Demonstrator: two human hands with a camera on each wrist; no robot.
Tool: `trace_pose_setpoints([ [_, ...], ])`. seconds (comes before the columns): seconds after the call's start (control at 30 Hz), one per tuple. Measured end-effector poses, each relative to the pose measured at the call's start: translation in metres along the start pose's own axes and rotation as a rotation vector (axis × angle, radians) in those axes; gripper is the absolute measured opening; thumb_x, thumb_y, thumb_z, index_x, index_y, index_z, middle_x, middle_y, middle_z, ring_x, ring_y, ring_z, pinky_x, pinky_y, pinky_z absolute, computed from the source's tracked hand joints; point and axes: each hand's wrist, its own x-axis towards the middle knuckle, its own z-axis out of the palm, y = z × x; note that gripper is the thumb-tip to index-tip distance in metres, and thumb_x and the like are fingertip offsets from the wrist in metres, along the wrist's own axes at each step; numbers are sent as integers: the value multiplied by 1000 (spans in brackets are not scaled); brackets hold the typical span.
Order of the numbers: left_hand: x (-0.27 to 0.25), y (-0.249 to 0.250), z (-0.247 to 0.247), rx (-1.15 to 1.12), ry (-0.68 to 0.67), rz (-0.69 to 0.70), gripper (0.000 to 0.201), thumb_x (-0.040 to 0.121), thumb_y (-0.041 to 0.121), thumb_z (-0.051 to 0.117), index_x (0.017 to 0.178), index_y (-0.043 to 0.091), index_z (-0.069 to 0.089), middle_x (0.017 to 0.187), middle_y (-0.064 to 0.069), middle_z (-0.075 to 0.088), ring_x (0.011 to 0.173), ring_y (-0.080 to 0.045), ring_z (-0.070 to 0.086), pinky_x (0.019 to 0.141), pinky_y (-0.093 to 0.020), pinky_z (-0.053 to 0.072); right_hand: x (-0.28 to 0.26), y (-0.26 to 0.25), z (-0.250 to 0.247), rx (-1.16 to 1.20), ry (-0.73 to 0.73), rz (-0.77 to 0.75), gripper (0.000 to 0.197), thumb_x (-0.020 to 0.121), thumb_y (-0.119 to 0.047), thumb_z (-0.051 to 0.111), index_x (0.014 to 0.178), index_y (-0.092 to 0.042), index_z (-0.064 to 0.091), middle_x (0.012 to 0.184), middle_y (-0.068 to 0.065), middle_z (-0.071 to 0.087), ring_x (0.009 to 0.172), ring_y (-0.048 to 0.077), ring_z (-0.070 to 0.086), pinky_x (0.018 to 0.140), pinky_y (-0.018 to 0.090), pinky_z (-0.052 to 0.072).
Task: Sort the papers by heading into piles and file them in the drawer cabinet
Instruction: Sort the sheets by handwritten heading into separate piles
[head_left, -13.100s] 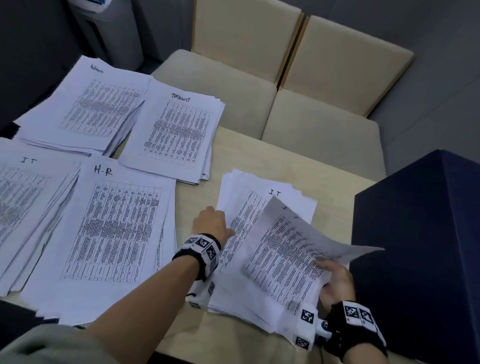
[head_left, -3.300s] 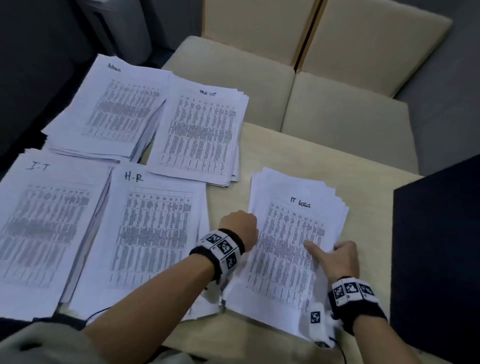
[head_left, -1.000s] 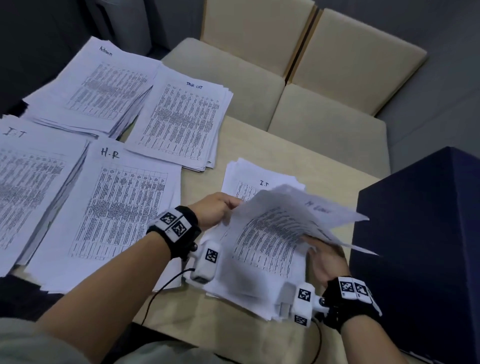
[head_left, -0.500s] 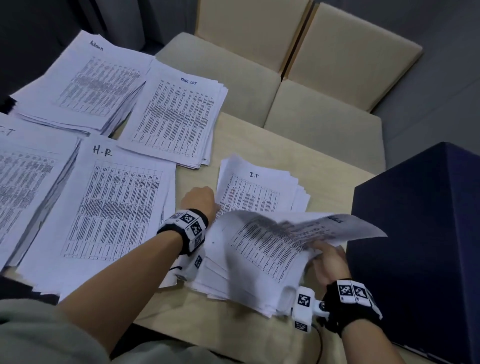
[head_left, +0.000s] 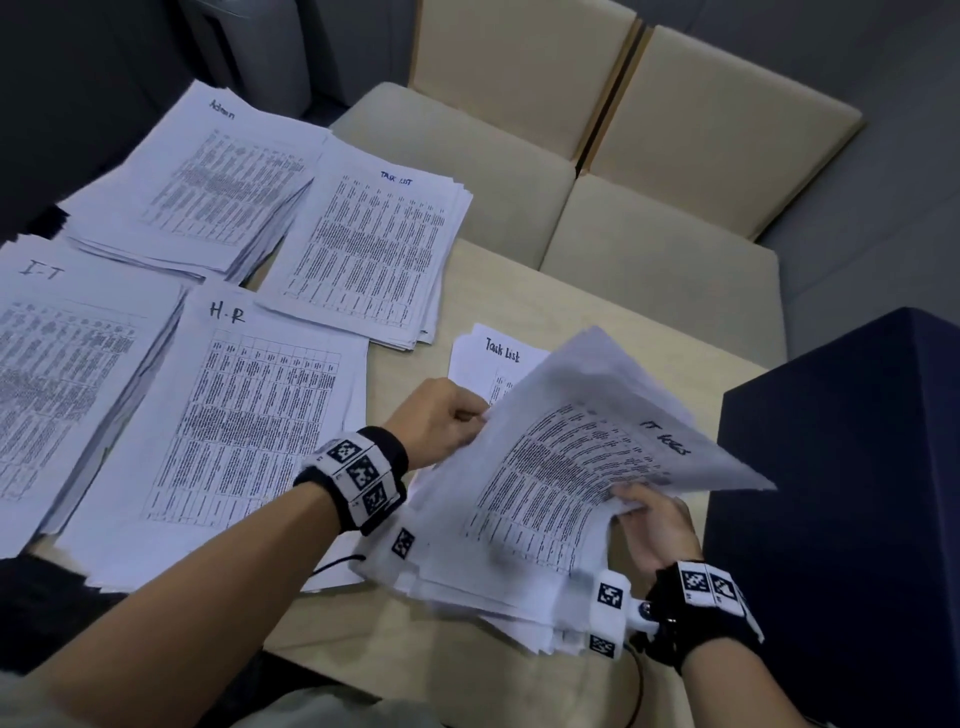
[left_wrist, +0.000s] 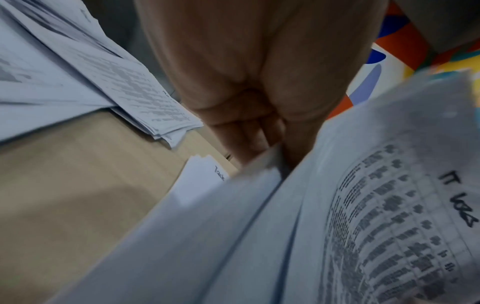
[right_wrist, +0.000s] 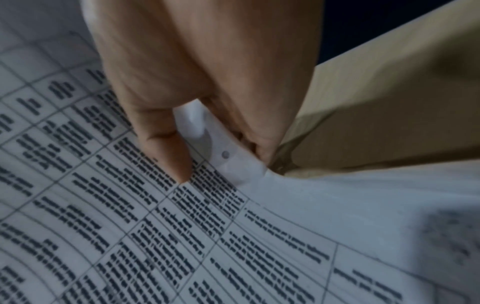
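The head view looks forward and down from above the counter (head_left: 561, 312), taking in both hands and the sheets beyond them. Each wrist view sits very close (almost against the palm) and looks along its hand: the left hand (left_wrist: 249, 82), the right hand (right_wrist: 202, 86). All three share the lifted "IT logs" sheet (head_left: 582, 467) between the hands.

Matt paper sheets (head_left: 561, 467), wood-look table (head_left: 545, 306)

Two beige cushioned chairs (head_left: 613, 171) stand side by side past the far edge of the light wooden table (head_left: 545, 306), backs upright, seats just beside it.
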Motion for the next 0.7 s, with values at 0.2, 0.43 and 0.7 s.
trace_pose_setpoints([
  [0.2, 3, 0, 9, -273, 232, -78, 39, 81, 23, 79, 55, 13, 51, 53, 6, 42, 47, -8, 35, 47, -23, 27, 1, 1, -6, 7, 47, 4, 16, 81, 15, 61, 72, 4, 66, 62, 9, 69, 66, 25, 66, 74, 34, 51],
  [0.43, 9, -21, 9, -93, 366, -282, 20, 90, 35, 68, 85, 17, 61, 79, 10, 57, 71, -12, 57, 65, -28, 45, 0, -1, -6, 38, 93, -28, 12, 77, 17, 63, 75, 5, 63, 71, 14, 63, 66, 27, 61, 66, 33, 49],
  [0.7, 16, -1, 16, -22, 93, -65, 44, 92, 30, 66, 133, 20, 55, 118, 6, 65, 100, -10, 61, 88, -32, 51, 3, -6, -10, 60, -18, -32, 16, 77, 18, 56, 73, 4, 63, 72, 12, 68, 75, 30, 64, 81, 39, 49],
])
